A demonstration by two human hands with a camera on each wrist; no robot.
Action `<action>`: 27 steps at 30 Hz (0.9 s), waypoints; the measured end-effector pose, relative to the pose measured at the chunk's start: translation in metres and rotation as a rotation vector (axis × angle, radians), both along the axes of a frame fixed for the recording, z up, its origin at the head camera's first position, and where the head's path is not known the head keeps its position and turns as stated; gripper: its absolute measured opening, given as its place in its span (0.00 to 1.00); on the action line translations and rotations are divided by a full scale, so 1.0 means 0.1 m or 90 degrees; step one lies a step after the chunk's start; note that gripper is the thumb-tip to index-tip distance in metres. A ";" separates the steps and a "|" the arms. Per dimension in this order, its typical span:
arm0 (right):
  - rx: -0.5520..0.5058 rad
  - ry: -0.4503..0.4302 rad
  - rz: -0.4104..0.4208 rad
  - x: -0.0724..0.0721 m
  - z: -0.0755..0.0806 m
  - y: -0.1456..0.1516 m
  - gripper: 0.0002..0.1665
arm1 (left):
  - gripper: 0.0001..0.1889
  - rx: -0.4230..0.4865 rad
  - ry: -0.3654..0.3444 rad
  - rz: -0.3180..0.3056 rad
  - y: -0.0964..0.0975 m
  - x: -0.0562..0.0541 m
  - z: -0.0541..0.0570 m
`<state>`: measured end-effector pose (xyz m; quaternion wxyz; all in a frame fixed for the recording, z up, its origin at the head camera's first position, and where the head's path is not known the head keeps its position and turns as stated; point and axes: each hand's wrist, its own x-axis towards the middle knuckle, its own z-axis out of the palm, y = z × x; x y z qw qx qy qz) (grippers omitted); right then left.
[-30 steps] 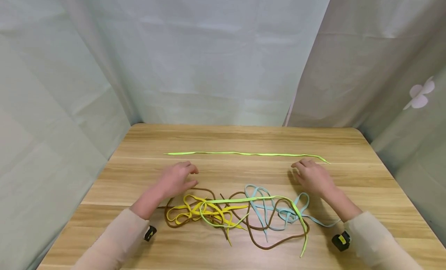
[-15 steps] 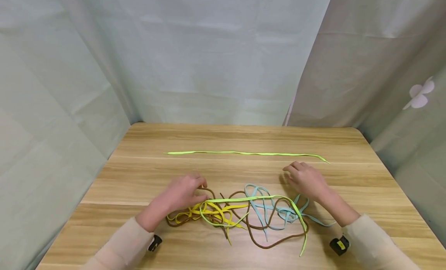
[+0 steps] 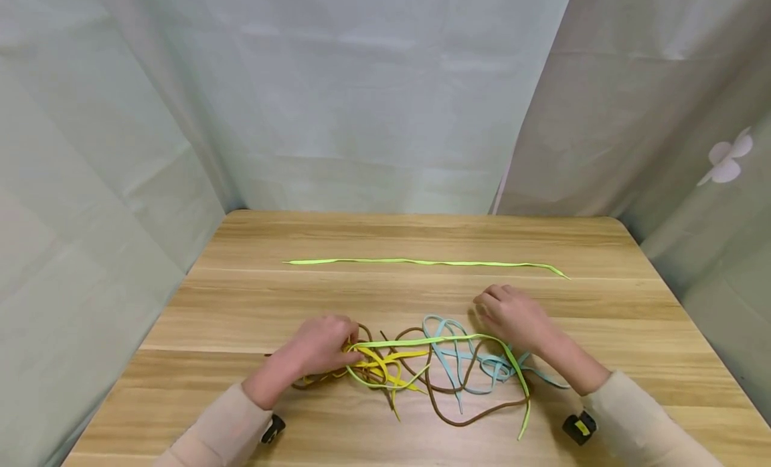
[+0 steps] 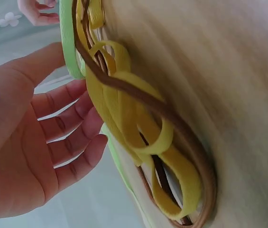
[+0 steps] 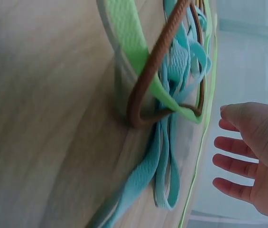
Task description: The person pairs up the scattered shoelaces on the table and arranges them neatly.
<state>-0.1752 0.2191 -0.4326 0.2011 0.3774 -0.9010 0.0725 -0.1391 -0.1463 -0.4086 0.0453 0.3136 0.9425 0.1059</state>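
Note:
A tangle of shoelaces lies across the near middle of the table. A lime-green shoelace (image 3: pixel 397 344) runs over the top of a yellow shoelace (image 3: pixel 411 354), a brown round shoelace (image 3: pixel 458 424) and a light-blue shoelace (image 3: pixel 448 368). My left hand (image 3: pixel 324 344) is at the tangle's left end. In the left wrist view its thumb and fingers are spread apart, fingertips right at the yellow loops and the lime-green bend. My right hand (image 3: pixel 515 318) hovers just behind the light-blue lace, fingers loosely extended and holding nothing, as the right wrist view also shows.
Another lime-green shoelace (image 3: pixel 421 262) is stretched nearly straight across the far part of the wooden table (image 3: pixel 241 313), its right end bent toward me. Pale curtains (image 3: pixel 361 119) hang behind and beside the table.
My left hand has moved right and nearer, down to the left end of the tangle. My right hand has drifted left, away from the far lime-green shoelace. The laces lie much as before.

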 end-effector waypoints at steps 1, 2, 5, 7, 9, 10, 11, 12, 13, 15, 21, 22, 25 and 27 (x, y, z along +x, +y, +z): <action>0.000 -0.003 0.004 0.01 0.00 -0.02 0.14 | 0.14 0.001 0.007 -0.004 0.01 0.00 -0.01; 0.001 -0.005 0.007 0.02 -0.01 -0.03 0.14 | 0.12 0.002 0.013 -0.008 0.01 0.00 -0.01; 0.001 -0.002 0.022 0.04 -0.02 -0.09 0.14 | 0.07 0.015 0.036 -0.019 0.02 0.01 -0.03; 0.001 0.005 0.034 0.06 -0.02 -0.13 0.13 | 0.06 0.026 0.052 -0.022 0.03 0.01 -0.04; -0.001 0.010 0.048 0.08 -0.02 -0.16 0.12 | 0.06 0.039 0.062 -0.024 0.04 0.01 -0.04; -0.003 0.009 0.055 0.09 -0.02 -0.18 0.13 | 0.07 0.043 0.066 -0.023 0.04 0.01 -0.04; -0.005 0.007 0.063 0.10 -0.02 -0.20 0.13 | 0.07 0.047 0.070 -0.024 0.05 0.01 -0.04; -0.006 0.004 0.070 0.11 -0.02 -0.22 0.15 | 0.08 0.053 0.072 -0.023 0.05 0.02 -0.03; -0.007 0.002 0.076 0.12 -0.02 -0.23 0.16 | 0.08 0.056 0.075 -0.021 0.05 0.02 -0.03; -0.006 -0.001 0.086 0.13 -0.03 -0.27 0.17 | 0.08 0.065 0.081 -0.016 0.05 0.03 -0.01; -0.003 -0.046 0.084 0.22 -0.01 -0.38 0.21 | 0.08 0.093 0.105 -0.009 0.09 0.06 0.07; -0.003 -0.059 0.082 0.23 -0.01 -0.40 0.22 | 0.08 0.095 0.109 -0.010 0.10 0.07 0.09; -0.005 -0.083 0.087 0.26 -0.01 -0.46 0.20 | 0.08 0.103 0.114 -0.013 0.12 0.09 0.13; -0.007 -0.091 0.093 0.27 -0.02 -0.50 0.20 | 0.08 0.109 0.115 -0.015 0.13 0.10 0.15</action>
